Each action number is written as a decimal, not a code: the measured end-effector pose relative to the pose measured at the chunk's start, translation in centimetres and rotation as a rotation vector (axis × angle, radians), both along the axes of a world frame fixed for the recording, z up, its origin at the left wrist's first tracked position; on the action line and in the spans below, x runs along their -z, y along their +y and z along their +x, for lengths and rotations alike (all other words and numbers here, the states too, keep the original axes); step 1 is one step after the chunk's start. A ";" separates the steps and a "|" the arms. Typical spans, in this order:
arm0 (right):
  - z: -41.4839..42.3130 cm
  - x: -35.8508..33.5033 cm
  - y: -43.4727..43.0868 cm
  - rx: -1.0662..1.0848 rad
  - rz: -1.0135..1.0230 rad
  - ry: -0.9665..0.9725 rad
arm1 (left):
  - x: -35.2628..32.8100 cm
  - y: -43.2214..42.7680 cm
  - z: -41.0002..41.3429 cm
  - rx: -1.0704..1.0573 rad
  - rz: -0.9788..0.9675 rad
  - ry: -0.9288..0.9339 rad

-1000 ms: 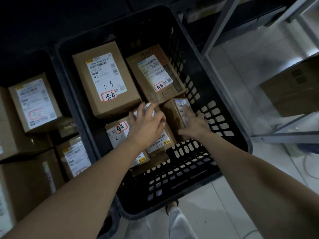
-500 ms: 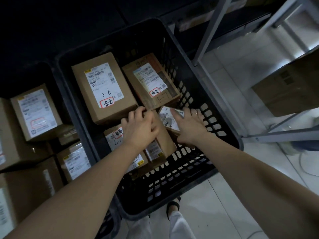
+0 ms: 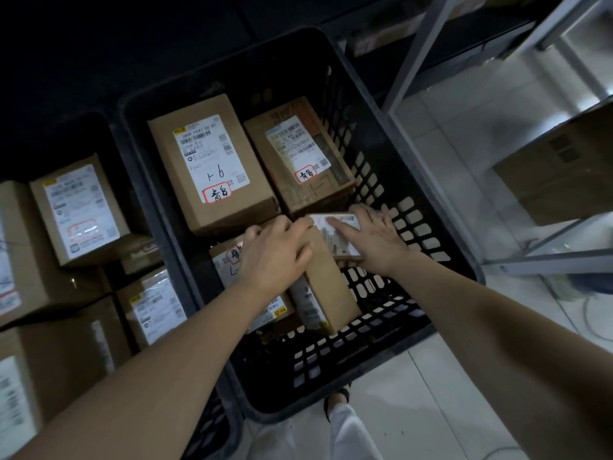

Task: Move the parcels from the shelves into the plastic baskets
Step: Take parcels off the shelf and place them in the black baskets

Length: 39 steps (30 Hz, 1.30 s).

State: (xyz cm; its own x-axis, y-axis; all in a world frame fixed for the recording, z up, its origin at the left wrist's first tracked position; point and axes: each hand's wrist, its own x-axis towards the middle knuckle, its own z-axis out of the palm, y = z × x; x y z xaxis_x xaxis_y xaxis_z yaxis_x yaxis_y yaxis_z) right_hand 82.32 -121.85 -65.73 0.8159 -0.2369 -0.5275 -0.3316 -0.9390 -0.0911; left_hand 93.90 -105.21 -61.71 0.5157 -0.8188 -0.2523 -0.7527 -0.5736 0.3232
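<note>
brown labelled parcels (image 3: 212,164) | lying flat | inside black slotted basket (image 3: 331,383)

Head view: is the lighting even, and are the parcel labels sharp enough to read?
Head view: uneven, top left nearly black, tiled floor at right washed out; the large parcel has a legible label; the small parcel under the right hand is blurred.
</note>
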 end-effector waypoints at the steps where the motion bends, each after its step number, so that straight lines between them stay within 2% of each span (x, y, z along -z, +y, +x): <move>1: 0.2 -0.1 -0.2 -0.063 -0.015 -0.007 | 0.2 0.1 -0.1 0.022 0.024 0.011; 3: 1.4 -0.2 -0.8 -0.176 -0.029 -0.036 | 0.6 0.3 -0.1 0.041 0.059 0.019; 5: 2.9 -0.2 -1.4 -0.203 -0.011 -0.043 | 1.1 0.3 -0.4 0.042 0.088 0.006; 10: 3.2 2.0 -0.5 0.113 0.014 0.055 | 2.1 0.1 -0.4 0.044 0.135 0.001; 13: 2.6 1.8 0.6 0.192 0.034 0.095 | 2.1 -0.1 -0.3 0.043 0.142 0.023; 16: 1.9 0.7 0.2 0.349 0.169 -0.019 | 1.9 -0.5 -0.3 0.015 0.141 0.093; 19: 0.9 -0.1 -0.3 0.498 0.208 -0.208 | 1.8 -0.9 -0.3 -0.024 0.126 0.179; 20: 0.6 -0.5 -0.2 0.551 0.256 -0.220 | 1.7 -1.1 -0.4 -0.039 0.124 0.204; 22: 0.1 -1.7 0.3 0.635 0.475 -0.154 | 1.8 -1.5 -0.6 -0.075 0.130 0.253; 24: -0.3 -2.6 1.3 0.605 0.708 0.013 | 1.8 -1.9 -0.6 -0.111 0.134 0.295; 25: -0.4 -2.9 1.8 0.547 0.728 0.105 | 1.8 -2.2 -0.7 -0.124 0.139 0.312; 27: -0.6 -3.3 3.1 0.407 0.540 0.200 | 1.7 -2.7 -0.7 -0.138 0.162 0.331; 29: -0.7 -3.1 4.4 0.281 0.259 0.154 | 1.3 -3.4 -0.8 -0.145 0.189 0.346; 31: -0.5 -3.0 4.6 0.228 0.136 0.087 | 0.9 -3.7 -0.8 -0.123 0.199 0.372; 37: -1.5 -4.0 0.7 0.168 0.199 0.166 | 1.0 -1.9 -0.7 -0.074 0.147 0.530; 39: -1.7 -4.0 -0.7 0.252 0.313 0.192 | 1.2 -1.6 -1.0 -0.050 0.184 0.580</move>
